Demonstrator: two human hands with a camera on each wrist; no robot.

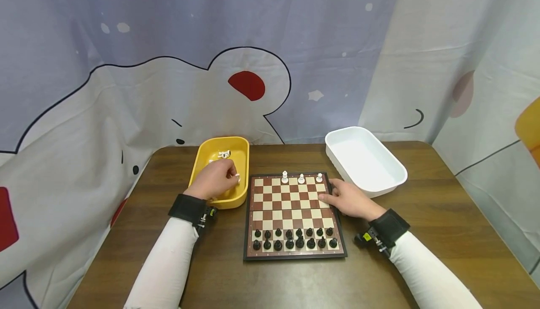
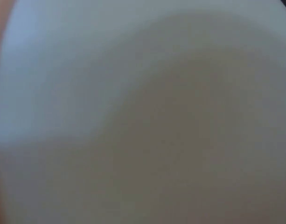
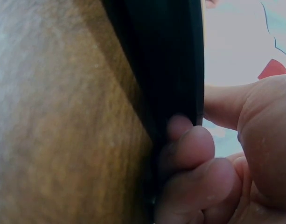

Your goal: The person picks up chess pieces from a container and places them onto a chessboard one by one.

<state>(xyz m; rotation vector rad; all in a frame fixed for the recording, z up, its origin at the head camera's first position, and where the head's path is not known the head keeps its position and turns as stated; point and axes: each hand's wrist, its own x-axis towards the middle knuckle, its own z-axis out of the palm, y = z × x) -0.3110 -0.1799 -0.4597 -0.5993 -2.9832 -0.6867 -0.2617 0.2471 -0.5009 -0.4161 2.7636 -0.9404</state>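
Observation:
Over the yellow tray (image 1: 246, 168), my left hand (image 1: 214, 179) has its thumb and fingers together around a small white chess piece (image 1: 238, 177), only part of which shows. More white chess pieces (image 1: 224, 154) lie in that tray. My right hand (image 1: 352, 199) grips the right edge of the chessboard (image 1: 295, 214), thumb on top; the right wrist view shows curled fingers (image 3: 194, 147) against its dark side. Three white pieces, one of them a tall piece (image 1: 284, 177), stand along the far row. Black chess pieces (image 1: 289, 243) fill the two near rows. The left wrist view is a blur.
A white tray (image 1: 390, 188) sits at the back right, close behind my right hand. Everything stands on a brown wooden table (image 1: 303, 283). A printed curtain (image 1: 320, 65) hangs behind the table's far edge.

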